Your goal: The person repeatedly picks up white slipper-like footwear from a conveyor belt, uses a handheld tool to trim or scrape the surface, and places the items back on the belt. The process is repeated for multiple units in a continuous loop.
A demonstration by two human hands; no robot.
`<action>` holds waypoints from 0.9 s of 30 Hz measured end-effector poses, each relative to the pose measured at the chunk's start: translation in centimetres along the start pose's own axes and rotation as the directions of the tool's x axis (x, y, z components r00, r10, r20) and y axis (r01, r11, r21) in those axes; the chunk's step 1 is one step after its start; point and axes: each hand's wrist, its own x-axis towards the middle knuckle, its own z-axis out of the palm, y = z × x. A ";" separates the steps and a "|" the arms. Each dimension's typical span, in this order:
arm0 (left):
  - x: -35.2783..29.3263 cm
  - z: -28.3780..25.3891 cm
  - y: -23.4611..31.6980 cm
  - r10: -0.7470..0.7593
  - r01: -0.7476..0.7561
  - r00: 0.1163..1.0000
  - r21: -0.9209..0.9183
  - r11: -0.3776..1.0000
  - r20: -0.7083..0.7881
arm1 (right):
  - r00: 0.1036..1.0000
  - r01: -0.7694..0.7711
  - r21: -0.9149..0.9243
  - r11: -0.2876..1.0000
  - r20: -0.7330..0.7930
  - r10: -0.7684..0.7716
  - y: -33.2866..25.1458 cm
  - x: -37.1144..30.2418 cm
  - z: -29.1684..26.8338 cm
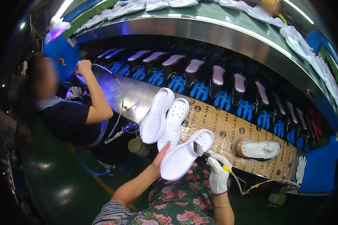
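A white shoe sole (180, 159), with small holes at its far end, is in my bare left hand (160, 159), whose fingers wrap its near left edge and underside. My right hand (218, 174), in a white knit glove, closes round the dark handle of a flat brush (198, 148). The brush head lies against the inside of the sole near the holed end. A thin hose with yellow tape runs from beside my right hand. Beyond my left hand, two more white soles (157, 118) lie side by side at the bench edge, partly overlapping.
Printed cardboard (202, 116) covers the bench, with a tray of whitish material (264, 149) at right. Behind it stand several dark shoe forms (194, 66) on blue finger-like holders. White pieces line an upper shelf (296, 41). A co-worker (75, 112) is at left.
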 end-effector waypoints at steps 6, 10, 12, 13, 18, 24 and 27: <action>0.0 -2.3 -5.5 -0.065 0.080 0.996 -0.370 0.925 0.055 | 0.861 0.498 -0.354 0.792 0.310 -0.403 -2.8 0.0 2.1; 1.7 -1.0 -7.3 0.024 0.044 0.987 -0.421 0.906 0.156 | 0.679 0.734 -0.475 0.486 0.484 -0.553 -7.1 -0.2 2.8; 2.3 -1.3 -7.3 0.049 0.003 0.988 -0.342 0.940 0.144 | 0.633 0.773 -0.462 0.434 0.521 -0.573 -8.6 -0.2 3.3; 2.5 -2.1 -7.3 0.066 -0.034 0.992 -0.280 0.959 0.106 | 0.600 0.798 -0.460 0.389 0.539 -0.592 -9.3 -0.3 3.7; 2.9 1.3 -8.3 0.118 -0.124 0.989 -0.069 0.990 -0.084 | 0.393 0.872 -0.487 0.043 0.644 -0.657 -10.0 1.2 5.1; 1.2 -5.4 -9.2 0.075 -0.093 0.975 -0.078 0.993 -0.209 | 0.322 0.908 -0.418 -0.034 0.747 -0.582 -8.2 0.0 6.3; 1.7 -4.7 -8.7 0.184 -0.218 0.957 -0.138 0.966 -0.222 | 0.405 0.912 -0.348 0.216 0.689 -0.601 -6.8 -0.2 6.0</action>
